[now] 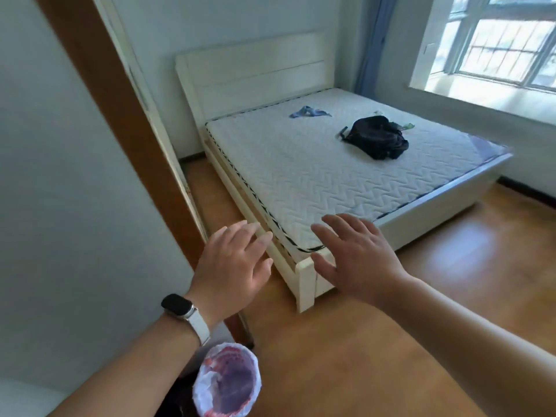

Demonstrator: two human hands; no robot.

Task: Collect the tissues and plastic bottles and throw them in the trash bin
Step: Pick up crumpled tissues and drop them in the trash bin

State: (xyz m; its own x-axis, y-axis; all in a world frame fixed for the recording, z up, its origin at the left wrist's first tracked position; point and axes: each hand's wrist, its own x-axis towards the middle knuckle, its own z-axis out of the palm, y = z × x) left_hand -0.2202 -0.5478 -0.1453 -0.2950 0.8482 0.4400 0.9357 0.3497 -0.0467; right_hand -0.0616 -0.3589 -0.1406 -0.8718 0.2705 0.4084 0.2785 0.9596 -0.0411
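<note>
nearest the camera, at the bottom edge, a round trash bin lined with a white plastic bag [227,380] is seen from above on the orange-brown wooden floor [376,341], just beside the white wall [60,176] and partly under the left forearm. its inside looks dark and reddish; what lies in it cannot be told.

above it, both bare hands are held out in the air, palms down. the left hand [233,267] is empty, its fingers spread loosely, and a black watch on a white strap [186,314] is worn at its wrist. the right hand [358,260] is likewise released, fingers apart, nothing grasped. both hands are seen in front of the near corner of the white wooden bed frame [305,284]; contact with it cannot be confirmed.

further on, a bare white quilted mattress [301,170] is laid on the frame. on it, well apart from the hands, a black backpack [377,137] is slumped, and a crumpled blue cloth [308,112] lies toward the white headboard [255,73]. small pale and green items [407,126] show just behind the backpack, too small to identify. a bright window [499,43] and a blue curtain [371,40] stand farthest back.
</note>
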